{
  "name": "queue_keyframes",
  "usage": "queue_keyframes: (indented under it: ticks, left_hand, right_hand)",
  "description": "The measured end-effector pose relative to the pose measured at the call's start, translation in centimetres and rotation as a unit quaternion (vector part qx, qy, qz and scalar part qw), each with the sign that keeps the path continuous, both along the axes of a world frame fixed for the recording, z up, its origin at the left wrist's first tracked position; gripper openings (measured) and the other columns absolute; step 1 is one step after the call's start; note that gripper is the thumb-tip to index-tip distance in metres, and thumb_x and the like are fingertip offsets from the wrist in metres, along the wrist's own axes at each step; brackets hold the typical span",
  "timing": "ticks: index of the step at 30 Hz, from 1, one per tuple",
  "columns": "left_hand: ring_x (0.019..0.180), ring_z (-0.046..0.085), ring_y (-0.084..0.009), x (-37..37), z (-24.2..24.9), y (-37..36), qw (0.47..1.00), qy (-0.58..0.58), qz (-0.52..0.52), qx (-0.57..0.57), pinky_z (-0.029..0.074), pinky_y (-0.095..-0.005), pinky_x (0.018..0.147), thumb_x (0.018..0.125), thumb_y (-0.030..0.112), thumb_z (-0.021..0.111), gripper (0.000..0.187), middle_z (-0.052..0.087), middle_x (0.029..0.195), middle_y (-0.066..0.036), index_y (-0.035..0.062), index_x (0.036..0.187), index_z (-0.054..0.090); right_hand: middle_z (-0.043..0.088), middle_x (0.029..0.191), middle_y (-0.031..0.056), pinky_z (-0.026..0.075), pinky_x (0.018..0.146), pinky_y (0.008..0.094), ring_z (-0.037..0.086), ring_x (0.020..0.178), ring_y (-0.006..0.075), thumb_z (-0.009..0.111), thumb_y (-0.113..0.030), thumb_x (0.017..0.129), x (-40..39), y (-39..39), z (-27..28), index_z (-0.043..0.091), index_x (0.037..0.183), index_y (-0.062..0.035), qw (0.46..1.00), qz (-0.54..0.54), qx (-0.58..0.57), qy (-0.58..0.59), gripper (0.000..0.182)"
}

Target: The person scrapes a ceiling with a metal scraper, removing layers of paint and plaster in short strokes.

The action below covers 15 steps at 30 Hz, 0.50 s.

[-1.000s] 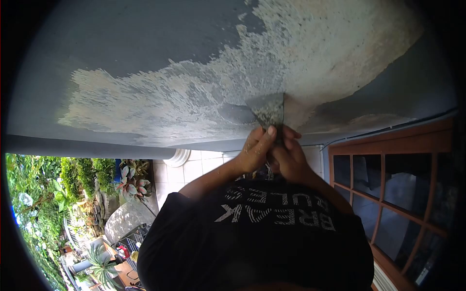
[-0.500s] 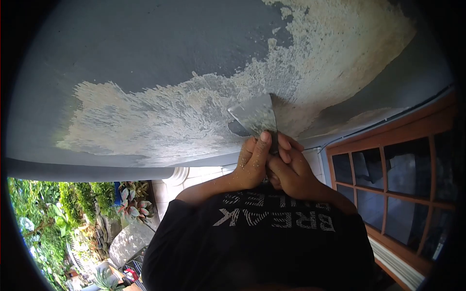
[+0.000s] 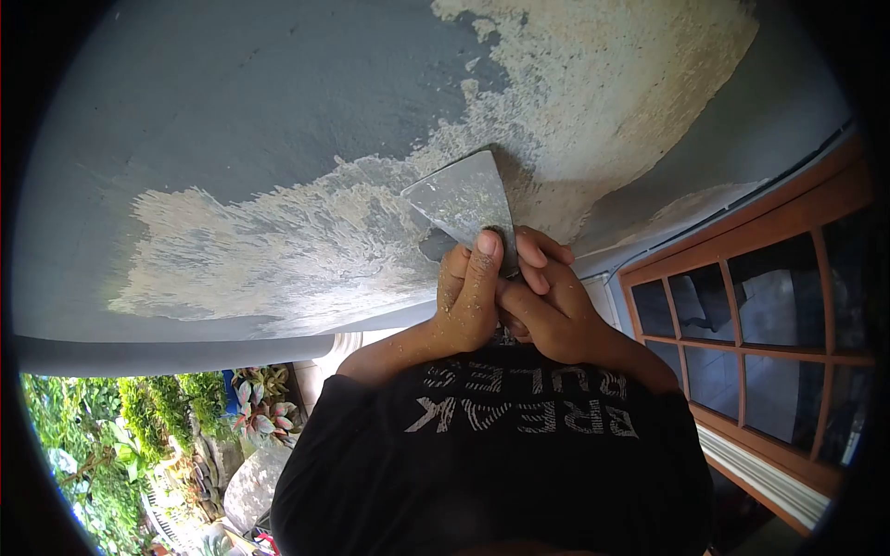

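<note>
A wide metal scraper (image 3: 468, 195) lies with its blade edge against the grey wall (image 3: 278, 102), at the border of a rough pale patch (image 3: 241, 241) where paint is gone. My left hand (image 3: 473, 292) is closed on the scraper, its thumb pressed on the base of the blade and its skin dotted with pale crumbs. Beside it on the right, my right hand (image 3: 552, 301) is wrapped round the scraper's lower end too, with some fingers behind the blade. Both hands hide the handle.
A brown-framed window (image 3: 732, 343) with several panes stands at the right. Green plants (image 3: 158, 408) and a grey rock (image 3: 255, 486) are at the lower left. A white column base (image 3: 343, 347) shows below the wall's edge.
The scraper and both hands have moved slightly up and left in the view. The wall, window and plants have also shifted as the view moved. Both hands keep their hold.
</note>
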<state>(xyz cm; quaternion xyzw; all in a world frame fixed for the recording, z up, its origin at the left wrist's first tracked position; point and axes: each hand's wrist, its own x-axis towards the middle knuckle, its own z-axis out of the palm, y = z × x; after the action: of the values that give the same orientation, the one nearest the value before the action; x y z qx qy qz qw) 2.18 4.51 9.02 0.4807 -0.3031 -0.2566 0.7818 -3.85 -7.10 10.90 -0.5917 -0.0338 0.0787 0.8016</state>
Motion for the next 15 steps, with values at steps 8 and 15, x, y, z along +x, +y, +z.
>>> queue_keyframes:
  ticks: [8,15]
  left_hand:
    - [0.065,0.062,-0.0153,0.6,-6.1,-2.2,0.982,0.012,-0.118,0.145,0.051,-0.0221,0.052,0.097,0.041,0.024,0.051,0.060,0.096,-0.014,-0.0008,0.100,0.053]
    - [0.084,0.061,-0.0204,-1.0,-10.1,-3.3,0.950,0.179,-0.151,0.207,0.051,-0.0273,0.071,0.096,0.044,0.022,0.055,0.060,0.095,-0.012,-0.0005,0.096,0.054]
  right_hand:
    - [0.048,0.065,-0.0001,0.036,0.046,0.0196,0.046,0.053,0.0057,0.047,-0.007,0.087,-1.5,-3.3,-9.9,0.047,0.099,-0.0051,0.989,-0.039,0.095,0.107,0.013]
    - [0.048,0.064,0.0010,0.033,0.043,0.0217,0.046,0.052,0.0080,0.049,-0.008,0.084,-2.7,-3.3,-13.9,0.046,0.098,-0.0050,0.978,-0.140,0.006,0.152,0.015]
